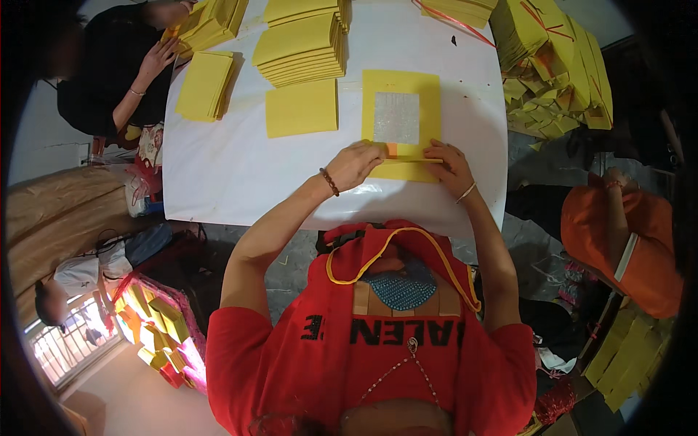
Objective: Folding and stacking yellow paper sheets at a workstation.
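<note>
A yellow paper sheet [400, 82] lies on the table in front of me, with a silvery square [396, 118] on its middle and a small orange patch [392, 150] below that. Its near part is lifted into a fold running between my hands. My left hand [353, 166], with a beaded bracelet at the wrist, has its fingers closed on the left end of this fold. At the right end, my right hand [452, 168] pinches the same edge. Just left of the sheet rests a folded yellow paper [302, 109].
Beyond are a tall yellow paper stack [299, 52] and a smaller stack [204, 87] on the white table [254, 178]. A big pile of yellow bundles [552, 69] stands off the right corner. One person [109, 69] handles paper at left; another in orange [618, 240] sits right.
</note>
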`<state>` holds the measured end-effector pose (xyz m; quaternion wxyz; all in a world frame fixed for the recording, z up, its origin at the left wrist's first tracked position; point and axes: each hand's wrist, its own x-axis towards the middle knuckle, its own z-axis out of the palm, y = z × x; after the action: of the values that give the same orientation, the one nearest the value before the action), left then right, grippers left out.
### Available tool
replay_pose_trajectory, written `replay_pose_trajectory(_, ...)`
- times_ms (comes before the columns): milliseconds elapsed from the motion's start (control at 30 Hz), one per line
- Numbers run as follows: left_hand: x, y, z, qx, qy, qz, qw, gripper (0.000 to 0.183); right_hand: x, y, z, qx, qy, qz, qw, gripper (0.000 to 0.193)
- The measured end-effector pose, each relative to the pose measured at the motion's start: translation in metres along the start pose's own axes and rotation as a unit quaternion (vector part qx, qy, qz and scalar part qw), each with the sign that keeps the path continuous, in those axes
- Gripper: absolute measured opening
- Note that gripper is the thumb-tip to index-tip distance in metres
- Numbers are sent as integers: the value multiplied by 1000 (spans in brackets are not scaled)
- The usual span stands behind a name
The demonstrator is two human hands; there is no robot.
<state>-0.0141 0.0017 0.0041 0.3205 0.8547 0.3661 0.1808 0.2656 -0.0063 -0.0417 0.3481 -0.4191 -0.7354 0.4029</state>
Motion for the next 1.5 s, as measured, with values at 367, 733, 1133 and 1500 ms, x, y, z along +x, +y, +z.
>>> replay_pose_trajectory(367, 3, 10, -4, 102, -11, 152, 983, 38, 2, -2, -2, 1, 6, 1, 1000, 18)
replay_pose_trajectory(733, 13, -3, -12, 52, -39, 123, 990, 15, 4, -16, -6, 92, 24, 40, 995, 27)
replay_pose_trajectory(1133, 3, 18, -5, 128, 1, 170, 977, 26, -1, 2, 1, 3, 15, 8, 1000, 23)
replay_pose_trajectory(1500, 10, 2, -15, 27, -28, 139, 989, 17, -2, -5, 1, 61, 18, 30, 998, 25)
